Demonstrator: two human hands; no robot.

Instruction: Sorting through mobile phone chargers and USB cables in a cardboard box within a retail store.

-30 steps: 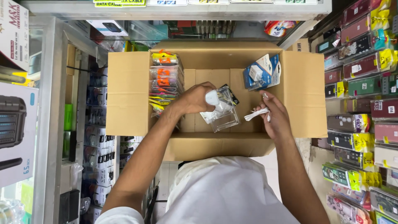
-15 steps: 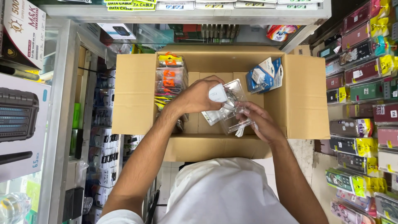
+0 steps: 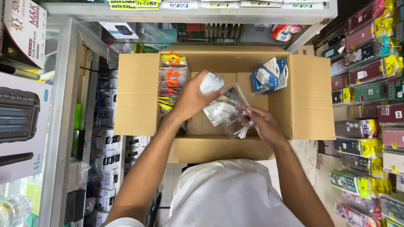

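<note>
light: bright, even, from overhead | shadows: soft, short, inside the cardboard box under the left hand | glare: sheen on the clear plastic pack and the glass case at the left edge | blur: slight on the fingers, centre sharp | distortion: wide-angle bending of shelf lines toward the corners
</note>
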